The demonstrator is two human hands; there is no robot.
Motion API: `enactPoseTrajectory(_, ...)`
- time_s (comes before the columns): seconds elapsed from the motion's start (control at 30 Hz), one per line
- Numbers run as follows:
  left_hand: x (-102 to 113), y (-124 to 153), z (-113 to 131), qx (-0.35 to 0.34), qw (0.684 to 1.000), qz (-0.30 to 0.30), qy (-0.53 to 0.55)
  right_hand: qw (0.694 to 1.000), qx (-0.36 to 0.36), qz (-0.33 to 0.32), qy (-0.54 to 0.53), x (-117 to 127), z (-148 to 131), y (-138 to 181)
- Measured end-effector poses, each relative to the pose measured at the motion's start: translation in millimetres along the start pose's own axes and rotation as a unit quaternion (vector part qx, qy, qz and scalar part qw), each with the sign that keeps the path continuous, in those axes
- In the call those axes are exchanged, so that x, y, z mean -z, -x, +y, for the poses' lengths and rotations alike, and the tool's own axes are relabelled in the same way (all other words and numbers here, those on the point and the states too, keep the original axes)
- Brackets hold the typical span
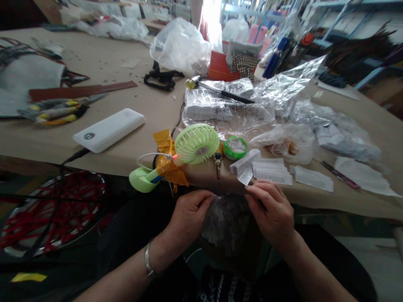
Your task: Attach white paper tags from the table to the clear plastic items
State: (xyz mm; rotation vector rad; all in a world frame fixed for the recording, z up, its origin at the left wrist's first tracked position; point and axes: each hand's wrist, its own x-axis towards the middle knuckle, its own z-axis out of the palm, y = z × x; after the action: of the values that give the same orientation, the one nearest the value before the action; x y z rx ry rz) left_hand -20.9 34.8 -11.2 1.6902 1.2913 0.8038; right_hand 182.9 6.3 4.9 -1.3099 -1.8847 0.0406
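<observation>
Pinching a tiny pale piece (218, 197), the left hand (190, 212) faces the right hand (273, 212), whose fingertips reach a paper slip (247, 173), grip unclear; stacked slips (272, 171) on the tabletop (157, 111) apparently remain.

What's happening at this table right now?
A person is working at the table edge. The left hand pinches a small pale bit, too small to identify. The right hand has its fingertips by the corner of a white slip; whether it grips is unclear. More slips lie beyond, and a green fan stands to the left.
</observation>
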Motion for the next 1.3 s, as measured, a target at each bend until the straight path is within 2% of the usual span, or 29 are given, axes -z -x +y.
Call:
enactPoseTrajectory(0.1, -4.5, 2.7, -12.9, -0.021, 0.999, -0.019, -0.035, 0.984, 0.034, -0.028, 0.174, 2.1, 17.5, -8.6)
enactPoseTrajectory(0.17, -6.4, 4.2, -17.8, -0.027, 0.998, -0.018, -0.046, 0.974, 0.033, -0.043, 0.222, -2.2, 22.8, -12.1)
enactPoseTrajectory(0.33, -9.7, 5.0, -13.1, -0.001, 1.000, -0.021, -0.011, 0.978, 0.052, 0.010, 0.200, -8.9, 26.0, -13.9)
enactPoseTrajectory(0.43, -15.1, 1.9, 0.3, 0.046, 0.996, -0.039, 0.058, 0.985, 0.061, 0.040, 0.159, -7.0, 28.8, -13.6)
enactPoseTrajectory(0.53, -23.9, -2.6, 16.0, 0.105, 0.980, -0.077, 0.150, 0.989, 0.061, 0.059, 0.122, -5.5, 32.0, -11.3)
enactPoseTrajectory(0.6, -30.6, -5.4, 24.4, 0.158, 0.950, -0.107, 0.248, 0.991, 0.066, 0.067, 0.100, -5.8, 33.3, -8.3)
enactPoseTrajectory(0.63, -33.8, -6.6, 27.8, 0.185, 0.925, -0.121, 0.310, 0.991, 0.070, 0.068, 0.089, -6.3, 33.3, -6.5)
enactPoseTrajectory(0.7, -39.6, -9.3, 33.0, 0.232, 0.858, -0.145, 0.435, 0.992, 0.081, 0.066, 0.065, -7.4, 31.2, -2.1)
enactPoseTrajectory(0.77, -44.3, -12.5, 37.2, 0.251, 0.794, -0.156, 0.531, 0.993, 0.091, 0.061, 0.044, -8.0, 25.4, 3.1)
enactPoseTrajectory(0.8, -46.3, -14.4, 39.0, 0.251, 0.772, -0.157, 0.562, 0.993, 0.095, 0.055, 0.034, -7.9, 21.2, 6.1)
enactPoseTrajectory(0.87, -50.1, -18.2, 42.1, 0.250, 0.752, -0.150, 0.592, 0.993, 0.107, 0.040, 0.017, -6.4, 11.9, 12.4)
enactPoseTrajectory(0.97, -55.1, -22.0, 44.9, 0.263, 0.756, -0.129, 0.586, 0.992, 0.122, 0.012, 0.009, -0.3, 4.3, 19.3)
enactPoseTrajectory(1.03, -57.5, -22.1, 45.8, 0.280, 0.768, -0.117, 0.564, 0.993, 0.116, 0.006, 0.028, 6.2, 9.1, 20.0)
enactPoseTrajectory(1.13, -59.1, -19.4, 46.2, 0.299, 0.798, -0.120, 0.509, 0.990, 0.058, 0.008, 0.131, 17.0, 28.4, 15.3)
enactPoseTrajectory(1.2, -60.0, -16.8, 45.5, 0.310, 0.814, -0.120, 0.476, 0.976, 0.013, -0.008, 0.216, 21.9, 41.1, 11.2)
enactPoseTrajectory(1.3, -61.9, -13.1, 43.0, 0.319, 0.822, -0.119, 0.457, 0.962, 0.005, -0.020, 0.272, 24.0, 50.1, 8.1)
